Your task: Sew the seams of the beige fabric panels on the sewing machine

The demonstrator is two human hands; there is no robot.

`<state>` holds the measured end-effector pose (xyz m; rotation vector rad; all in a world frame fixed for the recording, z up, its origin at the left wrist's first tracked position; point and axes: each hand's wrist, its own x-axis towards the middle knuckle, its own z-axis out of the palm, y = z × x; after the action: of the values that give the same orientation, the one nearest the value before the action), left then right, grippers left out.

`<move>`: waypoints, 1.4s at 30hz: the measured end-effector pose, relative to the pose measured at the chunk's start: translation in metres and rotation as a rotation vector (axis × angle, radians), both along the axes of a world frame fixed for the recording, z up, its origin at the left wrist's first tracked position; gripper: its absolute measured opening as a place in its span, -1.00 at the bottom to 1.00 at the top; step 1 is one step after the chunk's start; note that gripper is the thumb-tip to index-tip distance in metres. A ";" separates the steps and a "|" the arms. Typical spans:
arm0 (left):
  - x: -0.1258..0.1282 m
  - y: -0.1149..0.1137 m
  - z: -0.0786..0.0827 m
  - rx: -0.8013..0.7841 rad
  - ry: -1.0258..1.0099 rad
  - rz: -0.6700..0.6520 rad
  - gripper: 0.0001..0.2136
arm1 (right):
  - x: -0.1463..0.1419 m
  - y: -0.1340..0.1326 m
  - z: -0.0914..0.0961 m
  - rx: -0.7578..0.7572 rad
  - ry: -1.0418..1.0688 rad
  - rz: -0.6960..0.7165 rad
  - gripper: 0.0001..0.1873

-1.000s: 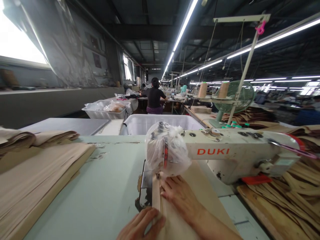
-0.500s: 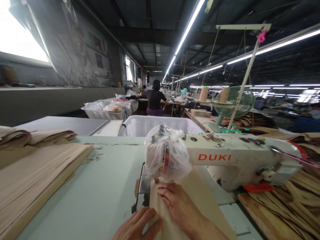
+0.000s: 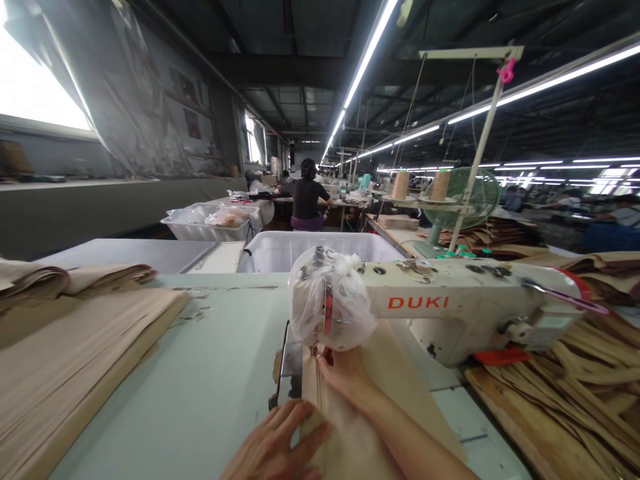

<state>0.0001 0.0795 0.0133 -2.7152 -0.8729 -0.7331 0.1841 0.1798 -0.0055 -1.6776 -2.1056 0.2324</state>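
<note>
A long beige fabric piece (image 3: 400,393) with a narrow folded strip along its left side lies under the head of a sewing machine (image 3: 380,303) marked DUKI. A knotted clear plastic bag (image 3: 345,310) wraps the machine's head. My left hand (image 3: 280,437) rests on the fabric's near left edge, fingers stretched and thumb apart. Close to the needle area, my right hand (image 3: 345,373) has its fingers bent at the strip, partly hidden below the bag; what they pinch is not visible. My right forearm lies across the fabric.
Stacked beige fabric (image 3: 95,360) covers the table's left side. A white plastic bin (image 3: 320,247) stands behind the machine. Fabric strips (image 3: 565,393) lie at right by a wooden board (image 3: 510,427). Thread cones (image 3: 440,185) and a green fan (image 3: 470,197) stand behind; a person (image 3: 307,200) sits farther off.
My right hand has moved forward toward the needle, and its fingers went from lying flat on the strip to bent, partly under the bag. My left hand stays nearly in place. The view shifted slightly.
</note>
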 end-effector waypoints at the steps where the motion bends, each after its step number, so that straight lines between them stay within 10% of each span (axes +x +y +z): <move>1: 0.000 -0.001 -0.002 -0.002 -0.006 0.002 -0.68 | -0.002 0.003 0.000 0.010 -0.007 -0.008 -0.88; 7: -0.003 -0.004 -0.017 -0.043 -0.010 0.039 -0.65 | -0.001 0.011 0.012 0.082 -0.018 0.015 -0.69; 16: -0.008 -0.001 -0.009 -0.056 0.081 -0.012 -0.67 | 0.035 -0.083 -0.013 0.257 -0.131 0.343 -0.56; 42: -0.011 0.052 0.004 -0.161 0.100 -0.008 -0.29 | 0.036 -0.042 0.002 0.059 0.029 0.361 -0.61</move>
<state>-0.0108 0.1314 0.0173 -2.8686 -0.9362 -0.5450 0.2199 0.1380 -0.0034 -1.2441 -2.3569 0.2978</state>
